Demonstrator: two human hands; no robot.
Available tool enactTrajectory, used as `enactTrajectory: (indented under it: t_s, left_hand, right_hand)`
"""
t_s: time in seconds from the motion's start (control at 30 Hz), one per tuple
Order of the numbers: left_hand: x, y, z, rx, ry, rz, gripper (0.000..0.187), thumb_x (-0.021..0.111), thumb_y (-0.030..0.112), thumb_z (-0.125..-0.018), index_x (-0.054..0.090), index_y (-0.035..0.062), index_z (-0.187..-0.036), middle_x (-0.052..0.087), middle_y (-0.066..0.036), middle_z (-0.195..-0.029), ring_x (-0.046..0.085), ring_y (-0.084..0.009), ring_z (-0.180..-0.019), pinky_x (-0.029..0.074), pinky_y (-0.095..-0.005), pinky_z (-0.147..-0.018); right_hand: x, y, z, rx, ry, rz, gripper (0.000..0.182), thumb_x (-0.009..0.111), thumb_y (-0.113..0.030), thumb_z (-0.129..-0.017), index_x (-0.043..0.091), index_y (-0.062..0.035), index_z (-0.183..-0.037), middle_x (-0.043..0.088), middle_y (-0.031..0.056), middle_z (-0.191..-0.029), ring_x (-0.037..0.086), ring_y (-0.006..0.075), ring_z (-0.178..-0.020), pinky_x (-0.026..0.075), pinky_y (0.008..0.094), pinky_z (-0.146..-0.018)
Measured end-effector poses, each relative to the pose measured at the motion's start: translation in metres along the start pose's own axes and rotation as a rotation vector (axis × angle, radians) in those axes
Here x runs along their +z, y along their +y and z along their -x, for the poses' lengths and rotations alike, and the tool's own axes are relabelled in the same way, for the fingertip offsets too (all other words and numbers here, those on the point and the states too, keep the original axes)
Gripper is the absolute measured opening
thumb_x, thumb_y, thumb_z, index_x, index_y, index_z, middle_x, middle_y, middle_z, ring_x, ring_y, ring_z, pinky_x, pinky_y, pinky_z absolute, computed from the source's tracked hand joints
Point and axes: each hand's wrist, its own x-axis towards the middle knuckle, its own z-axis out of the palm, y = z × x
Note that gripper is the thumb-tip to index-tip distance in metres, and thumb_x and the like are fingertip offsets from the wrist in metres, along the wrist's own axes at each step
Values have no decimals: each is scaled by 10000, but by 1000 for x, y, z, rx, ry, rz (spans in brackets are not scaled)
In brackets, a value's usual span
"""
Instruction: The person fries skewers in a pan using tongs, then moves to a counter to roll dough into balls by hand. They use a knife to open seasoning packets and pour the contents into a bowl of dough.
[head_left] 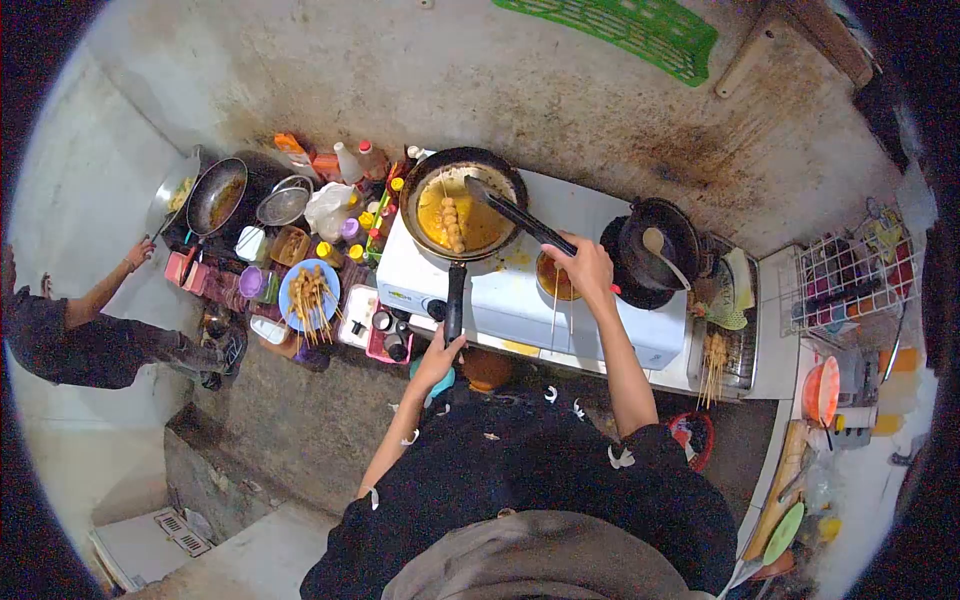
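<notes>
My left hand (438, 358) is closed around the black handle (455, 305) of a frying pan (410, 215) on the stove. Yellow-orange liquid (482, 222) covers the pan's bottom, and a skewer of round balls (450, 224) lies in it. My right hand (585, 268) grips black tongs (522, 214), their tips over the far part of the pan, apart from the balls as far as I can see. Below my right hand stands a small bowl (558, 278) of orange-brown liquid with thin sticks in it.
The white stove (600, 335) also carries a dark pot (655, 240) with a ladle (655, 243). Left are a blue plate (290, 300) of skewers, bottles and jars. More skewers (713, 365) lie right. Another person (80, 330) holds a pan (172, 195) at far left.
</notes>
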Motion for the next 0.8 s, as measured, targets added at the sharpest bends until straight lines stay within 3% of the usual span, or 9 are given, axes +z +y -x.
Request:
enactTrajectory:
  t_s: [0.4,0.47,0.8]
  left_hand:
    - [-1,-11,-3,24,0,-26,378,480,201,-847,318,14,-1132,517,-53,-771,488,-116,-571,402,-239,-536]
    - [-1,-10,-3,14,25,-42,340,498,197,-839,365,16,-1094,488,-19,-703,481,-102,-566,398,-231,-525]
    - [4,-1,0,-3,41,10,348,492,224,-842,351,10,-1077,509,-55,-757,483,-119,-562,401,-243,-524]
  right_hand:
    - [5,9,4,14,20,19,480,555,-555,-669,622,-188,-972,614,147,-720,594,310,-699,458,399,-639]
    - [7,13,4,27,7,6,474,558,-554,-668,622,-193,-969,615,134,-703,594,307,-693,456,395,-634]
    - [0,15,18,19,30,19,419,570,-526,-672,630,-204,-933,610,126,-683,592,299,-664,457,382,-596]
